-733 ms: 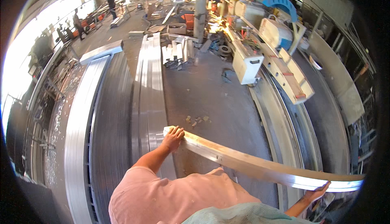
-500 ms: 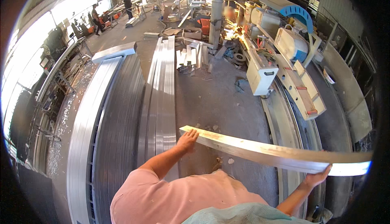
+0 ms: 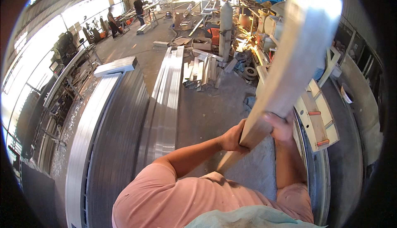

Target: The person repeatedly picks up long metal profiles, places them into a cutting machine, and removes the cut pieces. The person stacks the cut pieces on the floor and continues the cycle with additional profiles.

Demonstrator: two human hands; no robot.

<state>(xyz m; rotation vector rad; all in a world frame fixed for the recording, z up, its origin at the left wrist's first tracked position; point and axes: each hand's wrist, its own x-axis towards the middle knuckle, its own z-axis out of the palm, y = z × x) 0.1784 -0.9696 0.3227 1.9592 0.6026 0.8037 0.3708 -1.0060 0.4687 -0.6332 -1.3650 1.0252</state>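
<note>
A long metal bar of rectangular section (image 3: 281, 75) rises steeply in front of me. Its upper end leans to the right and runs out past the top of the view, while its lower end comes down close to my waist. My left hand (image 3: 234, 137) is closed around the bar's left side, low down. On the opposite side, slightly higher, my right hand (image 3: 281, 125) grips it, thumb across the near face and slightly blurred; its other fingers are mostly hidden.
Stacked metal lengths (image 3: 120, 104) and a lower row of bright profiles (image 3: 165, 100) lie at left. Ahead are offcuts (image 3: 200, 71) and a tall gas cylinder (image 3: 226, 29). A pale trough-like frame (image 3: 316, 120) stands at right. Two people (image 3: 138, 10) are far back; sparks glow beyond the cylinder.
The bar has swung from lying nearly level across my front to standing steeply tilted. My right hand has moved inward and up, close to my left, which has shifted right.
</note>
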